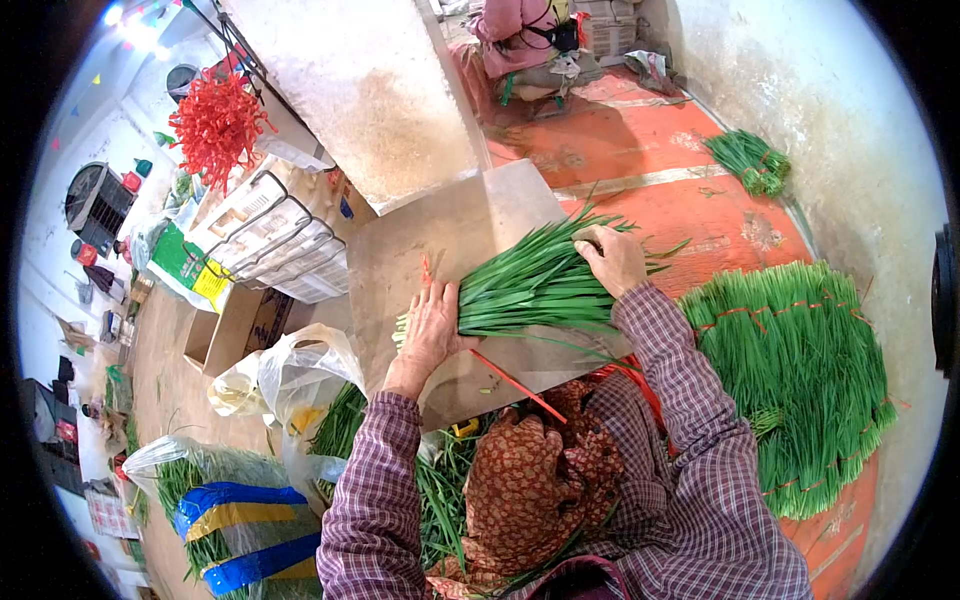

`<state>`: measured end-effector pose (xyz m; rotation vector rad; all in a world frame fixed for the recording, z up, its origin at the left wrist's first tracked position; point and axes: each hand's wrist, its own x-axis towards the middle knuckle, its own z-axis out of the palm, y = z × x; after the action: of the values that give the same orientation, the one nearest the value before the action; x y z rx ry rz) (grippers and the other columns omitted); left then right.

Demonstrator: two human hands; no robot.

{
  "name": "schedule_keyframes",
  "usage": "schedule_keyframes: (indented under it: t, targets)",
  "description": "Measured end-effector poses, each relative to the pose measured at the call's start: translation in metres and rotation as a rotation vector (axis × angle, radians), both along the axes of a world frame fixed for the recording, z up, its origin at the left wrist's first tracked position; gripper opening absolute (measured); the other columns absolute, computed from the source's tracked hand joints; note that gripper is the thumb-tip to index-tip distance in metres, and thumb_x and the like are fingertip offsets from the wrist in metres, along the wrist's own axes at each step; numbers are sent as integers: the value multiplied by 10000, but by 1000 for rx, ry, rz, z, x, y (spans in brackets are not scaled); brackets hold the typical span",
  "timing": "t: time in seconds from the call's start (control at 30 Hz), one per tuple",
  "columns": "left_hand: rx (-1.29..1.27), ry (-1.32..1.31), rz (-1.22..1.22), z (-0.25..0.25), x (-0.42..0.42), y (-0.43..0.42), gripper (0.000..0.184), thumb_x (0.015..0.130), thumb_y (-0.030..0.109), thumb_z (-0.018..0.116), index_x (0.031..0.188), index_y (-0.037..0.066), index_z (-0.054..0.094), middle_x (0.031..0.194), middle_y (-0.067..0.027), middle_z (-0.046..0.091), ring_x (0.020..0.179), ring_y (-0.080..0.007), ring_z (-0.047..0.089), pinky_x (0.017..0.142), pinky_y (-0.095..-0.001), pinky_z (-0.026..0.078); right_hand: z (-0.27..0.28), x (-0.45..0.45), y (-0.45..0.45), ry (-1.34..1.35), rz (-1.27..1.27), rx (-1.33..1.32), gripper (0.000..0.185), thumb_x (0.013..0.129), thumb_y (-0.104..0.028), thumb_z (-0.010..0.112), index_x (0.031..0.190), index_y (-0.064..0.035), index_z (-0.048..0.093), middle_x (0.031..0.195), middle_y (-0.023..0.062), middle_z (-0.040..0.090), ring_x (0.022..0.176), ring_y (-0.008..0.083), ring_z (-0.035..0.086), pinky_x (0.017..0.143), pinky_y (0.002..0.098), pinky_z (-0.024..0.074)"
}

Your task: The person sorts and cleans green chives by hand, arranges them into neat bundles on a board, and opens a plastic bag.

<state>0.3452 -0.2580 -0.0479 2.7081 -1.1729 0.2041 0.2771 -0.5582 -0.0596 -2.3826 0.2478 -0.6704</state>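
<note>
A loose bunch of garlic chives lies across a flat brown board before me. My left hand is closed over the stem end at the left, fingers over the top and thumb along the near side. A red tie runs from under that hand toward my lap. At the leafy end, my right hand has its fingers curled on some of the leaves; exactly what its fingertips pinch is partly hidden. A patterned cloth covers my lap, with more loose greens beside it.
Tied chive bundles stand packed on the orange floor mat at right; another bundle lies by the wall. Red ties hang at upper left above wrapped boxes. Plastic bags sit lower left. Another person sits beyond.
</note>
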Motion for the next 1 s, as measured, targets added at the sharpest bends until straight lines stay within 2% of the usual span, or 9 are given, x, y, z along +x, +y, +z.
schedule_keyframes:
  t: [0.23,0.53,0.6,0.63,0.7,0.77,0.83,0.87,1.0]
  targets:
    - [-22,-18,-11,-1,0,0,863,485,283,887,1183,-7,470,1076,-185,516,1043,-374,519,896,-465,431,-5,4,4,18,54,33,230,858,-304,645,938,-96,705,887,92,702,775,254,663,681,382,530]
    - [-18,-7,-6,-2,1,0,903,502,278,884,1252,10,459,1138,-180,510,1073,-372,516,906,-462,424,4,5,19,-62,25,81,235,842,-281,661,879,-52,695,745,102,691,665,212,663,591,356,499]
    - [-14,-12,-7,-2,0,1,908,505,286,883,1258,11,458,1142,-181,511,1071,-371,518,904,-461,424,-4,11,22,-242,34,376,232,851,-285,658,837,-56,693,648,67,643,572,162,599,537,315,459]
    - [-10,-17,-9,-1,0,0,913,509,294,882,1265,11,456,1146,-182,511,1068,-371,520,902,-460,425,-2,12,18,-242,35,378,232,851,-285,658,837,-56,693,648,67,643,572,162,599,537,315,459]
    - [3,-5,3,-1,0,0,912,512,303,880,1266,11,457,1139,-182,514,1064,-372,522,901,-459,425,8,10,8,-277,-135,1012,249,864,-296,654,778,-65,684,546,15,527,500,106,484,494,274,394]
    - [14,6,12,-1,1,1,912,516,312,878,1266,10,457,1133,-182,516,1061,-374,525,899,-458,426,31,-6,8,-312,-154,1053,283,894,-326,624,790,-68,675,551,-25,465,489,74,410,477,250,341]
    - [25,-35,-1,-2,2,1,894,523,325,875,1250,11,460,1113,-176,522,1050,-371,530,892,-457,427,40,-30,3,-144,279,1054,251,947,-275,561,888,-60,675,612,-33,495,491,51,395,443,240,299]
    - [25,-34,0,-1,2,0,894,523,325,875,1250,11,460,1113,-176,522,1050,-371,530,892,-457,427,48,-45,5,10,491,976,278,965,-287,531,936,-53,678,656,-19,540,525,61,454,476,241,353]
    - [-5,10,-15,1,1,1,813,595,379,825,1224,17,460,1108,-205,512,1039,-402,527,868,-474,430,71,-58,40,251,687,705,262,956,-258,546,952,-29,673,697,9,588,592,82,536,538,247,424]
